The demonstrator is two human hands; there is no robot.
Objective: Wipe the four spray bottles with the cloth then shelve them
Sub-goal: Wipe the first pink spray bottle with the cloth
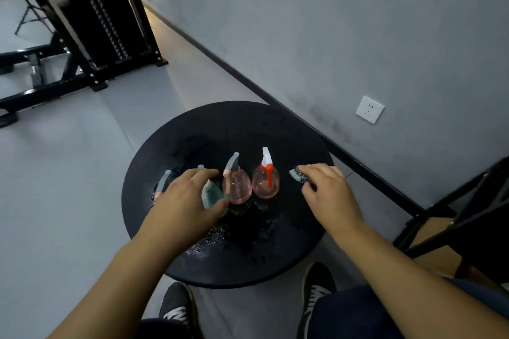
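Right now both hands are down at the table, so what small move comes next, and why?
Probably close the left hand around the green bottle and lift it toward the cloth. That hand already wraps the bottle, and the right hand is on the cloth at the edge of the round table. The two pink bottles stand untouched between the hands.

Grey wall (330, 22), black round table (220, 124)

A white wall socket (370, 109) is set in the grey wall (330, 22); black gym equipment (91, 24) is seen far left.
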